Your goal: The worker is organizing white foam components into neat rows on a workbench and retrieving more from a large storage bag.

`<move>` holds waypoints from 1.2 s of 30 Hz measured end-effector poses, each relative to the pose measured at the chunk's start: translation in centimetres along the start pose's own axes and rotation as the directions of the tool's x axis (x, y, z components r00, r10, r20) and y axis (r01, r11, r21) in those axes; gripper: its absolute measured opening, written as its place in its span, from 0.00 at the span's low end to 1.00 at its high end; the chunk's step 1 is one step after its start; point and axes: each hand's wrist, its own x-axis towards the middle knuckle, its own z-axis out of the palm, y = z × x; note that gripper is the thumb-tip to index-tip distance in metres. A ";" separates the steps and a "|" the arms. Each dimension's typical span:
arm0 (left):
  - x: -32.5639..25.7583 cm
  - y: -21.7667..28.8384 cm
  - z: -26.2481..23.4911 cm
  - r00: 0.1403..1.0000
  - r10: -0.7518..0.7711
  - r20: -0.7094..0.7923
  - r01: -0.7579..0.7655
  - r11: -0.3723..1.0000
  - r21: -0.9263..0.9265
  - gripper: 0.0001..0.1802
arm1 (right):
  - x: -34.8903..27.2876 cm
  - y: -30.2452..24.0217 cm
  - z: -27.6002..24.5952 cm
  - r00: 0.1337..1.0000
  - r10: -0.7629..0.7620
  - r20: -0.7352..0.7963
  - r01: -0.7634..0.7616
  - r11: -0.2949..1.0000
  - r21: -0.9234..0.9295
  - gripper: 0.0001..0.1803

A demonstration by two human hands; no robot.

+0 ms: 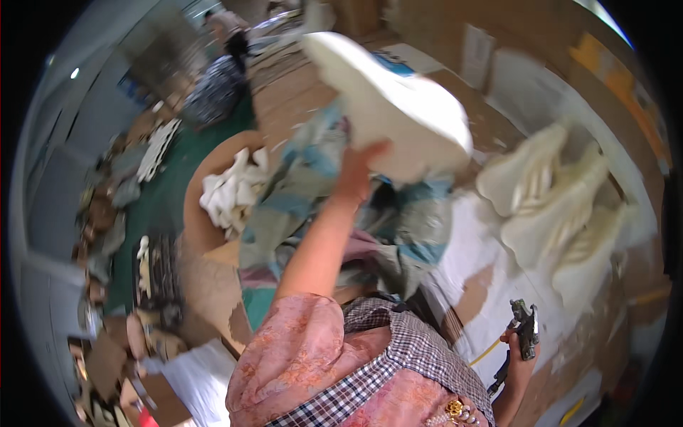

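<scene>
Up near the top of the view, the left hand (pixel 359 171) is raised at the end of a bare forearm, its fingers (pixel 376 151) curled up against the underside of a large white foam piece (pixel 388 107), thumb side toward the camera; the foam is blurred, lifted clear of everything below it. Beneath the arm lies a crumpled heap of blue-green and pink fabric (pixel 313 213), and to its left a small pile of white foam scraps (pixel 231 192) on a rounded brown board (pixel 206 235). At the lower right the right hand (pixel 519 349) is wrapped tight around the grip of a dark metal staple gun (pixel 526 327), a yellow hose (pixel 487 350) trailing from it. Just beyond, along the right edge of the white-covered counter (pixel 469 256), lie three ribbed cream foam cushions (pixel 562 213), side by side
</scene>
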 end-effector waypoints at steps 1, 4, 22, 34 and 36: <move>0.4 1.9 -3.9 0.961 -0.174 -0.214 0.103 0.947 -0.304 0.28 | 1.0 -0.1 1.0 0.998 -0.001 0.059 0.002 1.000 -0.008 0.19; 1.1 4.5 -21.2 0.812 -0.296 -0.503 0.120 0.928 -0.352 0.57 | 2.5 -1.8 4.3 0.982 -0.020 0.186 0.021 1.000 -0.006 0.18; 9.9 -11.6 15.9 0.940 -0.189 0.285 0.236 0.961 -0.141 0.22 | -8.8 -5.9 3.1 0.892 0.045 -0.449 -0.072 0.996 -0.043 0.30; -0.3 -23.8 31.3 0.747 -0.245 0.617 -0.108 0.872 0.477 0.21 | -10.4 -8.3 6.9 0.832 -0.063 -0.551 0.016 0.996 -0.089 0.30; -0.6 -23.8 31.6 0.783 -0.201 0.589 -0.162 0.848 0.505 0.23 | -11.4 -7.1 6.6 0.873 -0.022 -0.486 -0.041 0.992 -0.118 0.31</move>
